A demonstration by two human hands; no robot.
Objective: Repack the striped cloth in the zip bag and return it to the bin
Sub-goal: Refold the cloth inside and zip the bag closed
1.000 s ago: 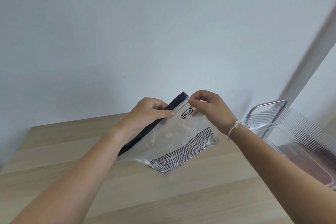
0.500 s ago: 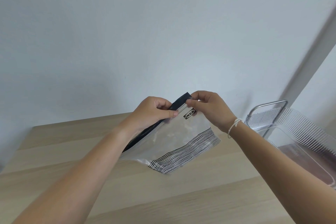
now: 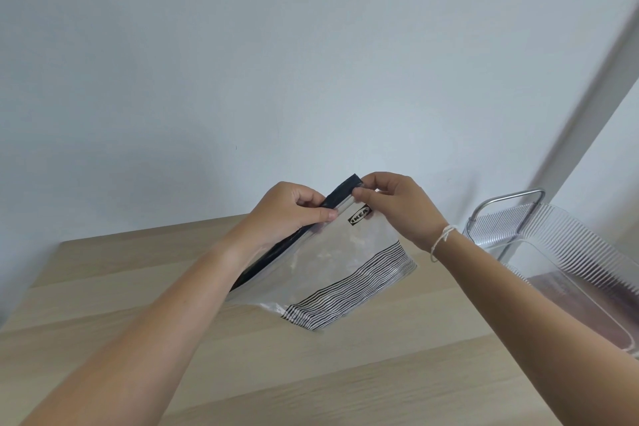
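Observation:
A clear zip bag (image 3: 332, 270) with a black zip strip, a black logo and thin black stripes along its bottom is held tilted above the wooden table (image 3: 138, 287). My left hand (image 3: 287, 214) pinches the zip strip partway along its top edge. My right hand (image 3: 397, 207) pinches the same strip at its upper end, close to the logo. The bag's lower corner touches or nearly touches the table. Through the clear plastic I cannot make out a separate striped cloth. The clear ribbed bin (image 3: 567, 252) stands at the right.
The bin has a metal wire handle (image 3: 501, 204) at its near end and something dark at its bottom. A plain pale wall rises behind the table. A grey post (image 3: 587, 97) slants up at the right.
Both hands and the bag have stayed almost in place. My right fingers shifted slightly left along the top of the zip strip, closer to my left hand.

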